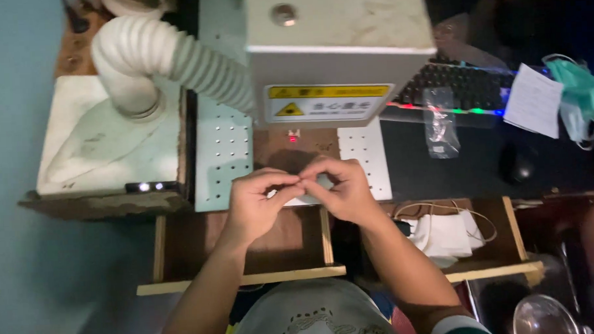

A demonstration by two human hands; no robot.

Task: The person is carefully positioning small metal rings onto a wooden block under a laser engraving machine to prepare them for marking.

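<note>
My left hand point(257, 202) and my right hand point(340, 190) meet fingertip to fingertip over the front edge of a pale perforated work plate point(221, 150). Together they pinch a small object point(302, 182) that is too tiny and too covered by the fingers to make out. A brown board point(290, 147) lies on the plate just beyond my hands, with a small red light spot point(293, 137) on it. Directly above hangs the grey boxy head of a machine point(335, 47) bearing a yellow warning label.
A white ribbed hose point(168, 56) curves from the machine to a pale box at left. Right: a backlit keyboard point(462, 85), a small clear bag point(439, 122), a paper sheet point(533, 99), a mouse point(517, 162). Open wooden drawers point(247, 244) lie below; one holds white masks point(444, 234).
</note>
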